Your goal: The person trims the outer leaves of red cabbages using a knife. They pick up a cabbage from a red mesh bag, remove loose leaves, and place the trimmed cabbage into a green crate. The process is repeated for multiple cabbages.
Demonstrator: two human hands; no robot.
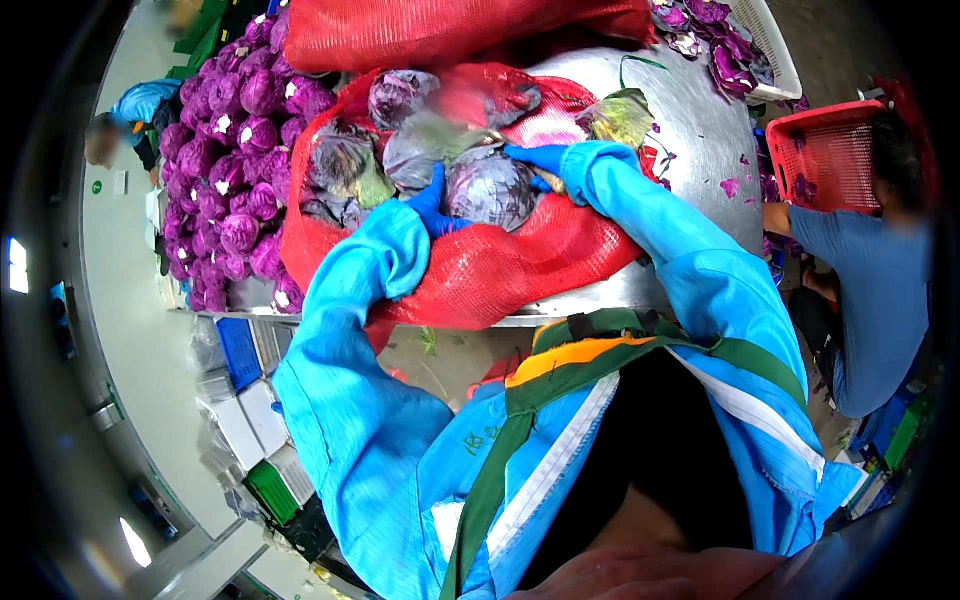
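Observation:
A whole red cabbage (pixel 491 189) with dull purple-grey outer leaves sits in the mouth of an opened red mesh sack (pixel 517 262). My left hand (pixel 435 206), in a blue glove, cups its left side with thumb and fingers spread. On the other side, my gloved right hand (pixel 541 161) stretches its index finger along the cabbage's upper edge. Its lower fingers curl around a short tan piece (pixel 553 181), perhaps a handle or a stem; I cannot tell which. More untrimmed cabbages (pixel 341 165) lie around it in the sack.
Trimmed purple cabbages (pixel 240 150) are piled at left on the steel table (pixel 697 142). A full red sack (pixel 450 34) lies behind. A loose green leaf (pixel 622 116) is at right. Beyond stand a white basket (pixel 776 52) of leaves, a red crate (pixel 825 150) and a co-worker (pixel 877 292).

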